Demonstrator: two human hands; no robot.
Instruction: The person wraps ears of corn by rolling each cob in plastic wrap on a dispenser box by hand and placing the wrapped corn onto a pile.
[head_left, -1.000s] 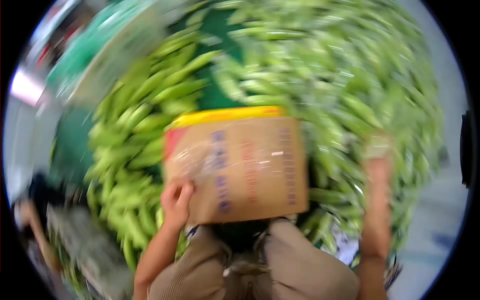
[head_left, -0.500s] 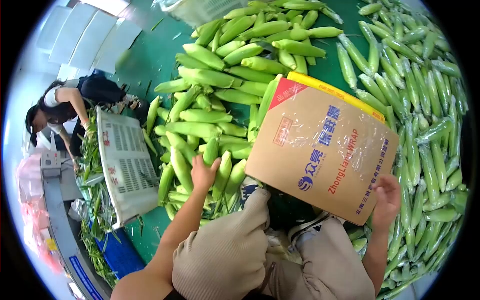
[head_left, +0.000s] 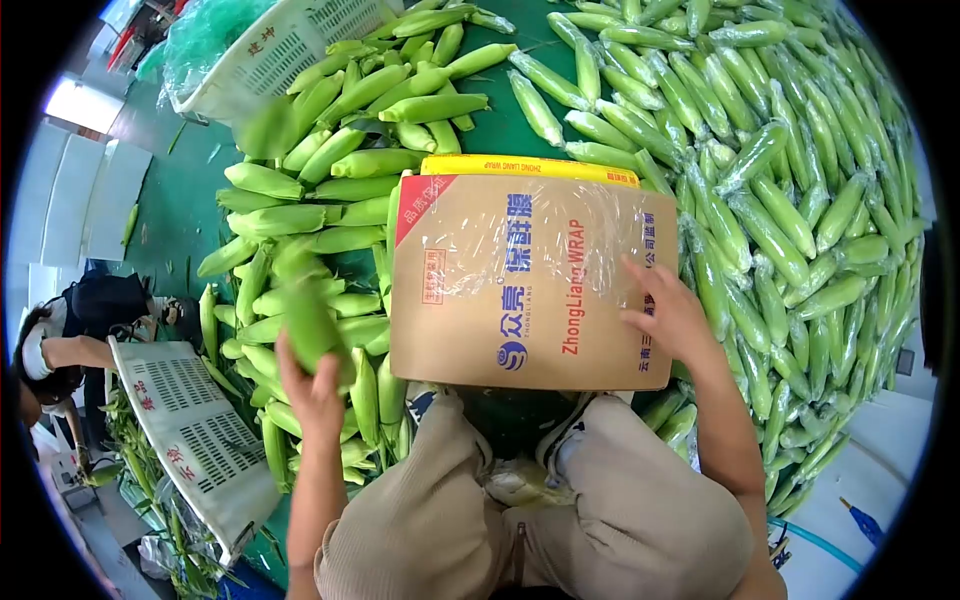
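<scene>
My left hand (head_left: pixel 312 385) is wrapped round the lower end of a green corn ear (head_left: pixel 312 310), blurred by motion and raised over the unwrapped corn pile (head_left: pixel 345 215). A cardboard box (head_left: pixel 470 330) printed with blue and red lettering lies in front of my knees. Clear film wrinkles across its top, and a yellow carton (head_left: pixel 530 167) shows along its far edge. Over the box's right part, my right hand (head_left: pixel 665 305) has its fingers apart and holds nothing.
Film-wrapped corn (head_left: pixel 780 220) is heaped on the right. A white crate (head_left: pixel 290 55) with green netting stands at the back left. Another white crate (head_left: pixel 195 430) leans at lower left, beside a bending person (head_left: pixel 75 350) and loose husks.
My left hand has lifted a corn ear off the pile. My right hand has moved from the box's right edge onto its top. The view has turned, shifting the box leftward.
</scene>
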